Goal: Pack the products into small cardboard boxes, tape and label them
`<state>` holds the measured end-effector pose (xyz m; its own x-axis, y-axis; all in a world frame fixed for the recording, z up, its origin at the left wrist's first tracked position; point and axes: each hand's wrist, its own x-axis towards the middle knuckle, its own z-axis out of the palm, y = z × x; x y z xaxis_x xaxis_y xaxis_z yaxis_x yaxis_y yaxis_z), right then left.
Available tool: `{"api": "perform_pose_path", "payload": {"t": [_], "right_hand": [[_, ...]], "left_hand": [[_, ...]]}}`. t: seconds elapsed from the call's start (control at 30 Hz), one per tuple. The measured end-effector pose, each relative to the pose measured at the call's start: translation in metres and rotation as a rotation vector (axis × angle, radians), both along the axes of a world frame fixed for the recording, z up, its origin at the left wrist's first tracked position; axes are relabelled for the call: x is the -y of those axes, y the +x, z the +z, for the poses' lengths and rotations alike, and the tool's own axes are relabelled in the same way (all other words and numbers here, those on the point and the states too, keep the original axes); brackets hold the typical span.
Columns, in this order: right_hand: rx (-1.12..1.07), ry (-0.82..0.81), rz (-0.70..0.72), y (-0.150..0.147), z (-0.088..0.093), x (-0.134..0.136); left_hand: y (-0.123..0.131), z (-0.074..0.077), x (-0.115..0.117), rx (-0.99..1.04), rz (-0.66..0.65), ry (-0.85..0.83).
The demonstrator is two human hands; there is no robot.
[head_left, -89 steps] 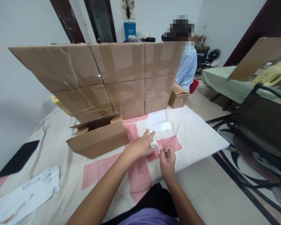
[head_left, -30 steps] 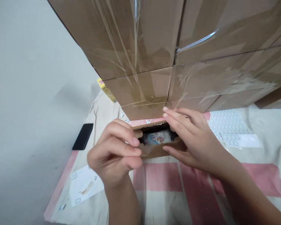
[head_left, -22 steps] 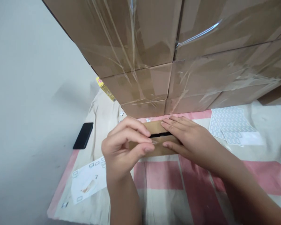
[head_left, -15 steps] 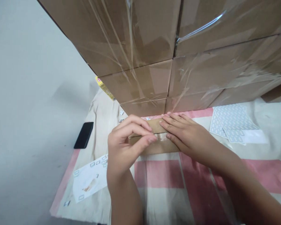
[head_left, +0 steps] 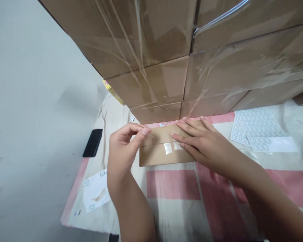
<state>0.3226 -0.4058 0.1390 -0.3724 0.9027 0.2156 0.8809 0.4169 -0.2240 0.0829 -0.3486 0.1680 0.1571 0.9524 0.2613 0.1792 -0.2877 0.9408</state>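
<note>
A flat brown cardboard piece (head_left: 156,156), possibly a small folded box, lies on the cloth with a crease along its length. Two small shiny clear stickers or tape pieces (head_left: 168,148) sit across that crease near its middle. My right hand (head_left: 198,137) rests flat on the cardboard's right part, fingers spread, partly covering one sticker. Over the upper left end of the cardboard, my left hand (head_left: 127,144) is closed in a pinch, thumb against forefinger. Whatever is between those fingertips is too small or clear to make out.
Large cardboard boxes (head_left: 161,79) wrapped in clear film stand stacked right behind the cardboard. White label sheets (head_left: 257,126) lie to the right. On the left are a black phone (head_left: 92,143), a mostly bare label sheet (head_left: 96,193) and a yellow box (head_left: 113,92) near the wall.
My left hand has moved left, from the cardboard's middle to its upper left end, still pinched, uncovering a clear sticker. My right hand stays on the cardboard. The view has shifted slightly.
</note>
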Motion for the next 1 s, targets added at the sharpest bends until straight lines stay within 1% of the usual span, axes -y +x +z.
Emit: {"api": "perform_pose_path", "payload": {"t": [0.13,0.23,0.43,0.6,0.73,1.0], "right_hand": [[-0.011,-0.022,-0.001,0.0,-0.001,0.0],[-0.009,-0.019,-0.004,0.0,-0.002,0.0],[-0.02,-0.007,-0.014,0.0,-0.002,0.001],[-0.035,-0.006,-0.017,0.0,-0.002,0.0],[-0.047,-0.006,-0.011,-0.001,-0.002,-0.001],[-0.041,0.023,-0.019,-0.001,-0.005,-0.003]], "left_hand": [[-0.008,0.001,0.0,-0.066,-0.059,-0.113],[-0.017,0.001,0.001,-0.117,-0.06,-0.185],[-0.037,0.0,0.005,-0.212,-0.044,-0.22],[-0.031,0.0,0.005,-0.256,-0.077,-0.225],[-0.024,-0.003,0.004,-0.261,-0.113,-0.257],[-0.034,-0.008,0.002,-0.222,-0.125,-0.297]]}}
